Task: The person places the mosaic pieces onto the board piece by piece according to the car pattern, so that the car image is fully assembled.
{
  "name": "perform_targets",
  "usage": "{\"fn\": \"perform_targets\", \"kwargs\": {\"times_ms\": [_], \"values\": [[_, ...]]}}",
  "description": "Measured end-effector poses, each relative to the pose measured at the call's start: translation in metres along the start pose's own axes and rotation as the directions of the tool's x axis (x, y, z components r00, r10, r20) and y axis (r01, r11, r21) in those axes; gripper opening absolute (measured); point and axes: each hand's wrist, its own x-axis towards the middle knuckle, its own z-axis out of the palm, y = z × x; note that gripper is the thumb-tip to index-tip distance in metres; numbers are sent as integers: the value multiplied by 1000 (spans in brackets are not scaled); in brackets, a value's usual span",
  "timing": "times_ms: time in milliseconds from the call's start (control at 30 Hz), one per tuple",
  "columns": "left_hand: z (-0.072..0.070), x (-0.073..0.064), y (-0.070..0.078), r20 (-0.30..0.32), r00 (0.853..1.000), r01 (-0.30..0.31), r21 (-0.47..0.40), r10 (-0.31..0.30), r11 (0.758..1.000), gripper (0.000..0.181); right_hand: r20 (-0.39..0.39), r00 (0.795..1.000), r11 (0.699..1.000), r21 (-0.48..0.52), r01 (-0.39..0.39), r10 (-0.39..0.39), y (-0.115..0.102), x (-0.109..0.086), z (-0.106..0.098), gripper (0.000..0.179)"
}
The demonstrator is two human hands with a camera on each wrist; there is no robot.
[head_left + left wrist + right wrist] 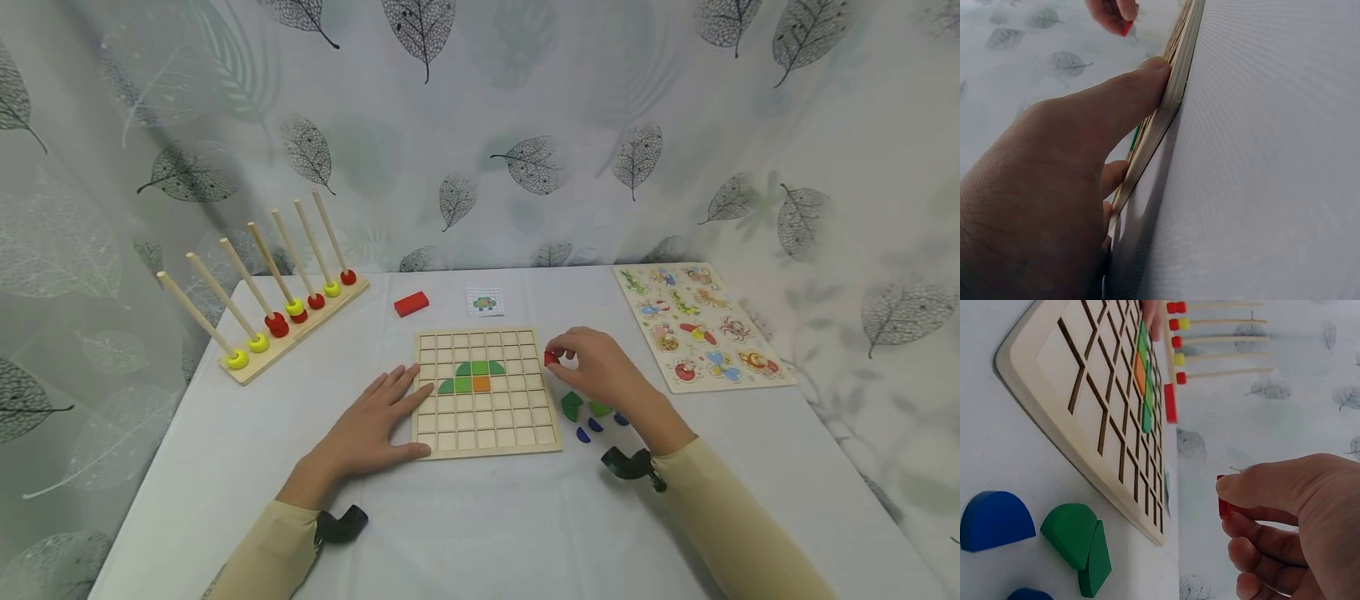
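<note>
A wooden grid board point(480, 421) lies mid-table, with green pieces point(462, 384) and an orange square point(482, 383) set in its upper cells. My left hand point(372, 425) rests at the board's left edge, fingers spread, with thumb and fingertips on the frame. Just off the right edge of the board, my right hand point(600, 367) pinches a small red piece point(1222, 497) between thumb and index finger, raised above the table. Below that hand lie dark green pieces point(1071, 534), a lighter green piece point(599, 408) and several blue half-round pieces point(997, 520).
Behind the board are a red block point(411, 304) and a small picture card point(484, 302) with a turtle pattern. A peg rack point(300, 333) with red and yellow beads stands at the left. An insect picture board point(701, 329) lies at the back right.
</note>
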Motion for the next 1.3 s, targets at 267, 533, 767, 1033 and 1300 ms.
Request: {"fn": "perform_targets", "kwargs": {"times_ms": [267,533,767,1033,1300], "values": [[2,0,-2,1,1000,0,5,0,1000,99,17,1000,1000,1,11,-11,-6,5,2,21],[2,0,-2,-1,1000,-7,1,7,1000,98,17,999,999,11,46,-47,-13,10,7,18],[1,0,-3,2,1000,-9,5,9,1000,99,9,997,997,21,78,-78,-20,14,10,15],[1,-1,-3,5,1000,-5,6,5,1000,98,38,998,998,28,47,-48,-28,20,16,15],[1,0,-3,0,1000,-15,4,15,1000,98,37,997,997,37,66,-67,-35,21,20,15]]}}
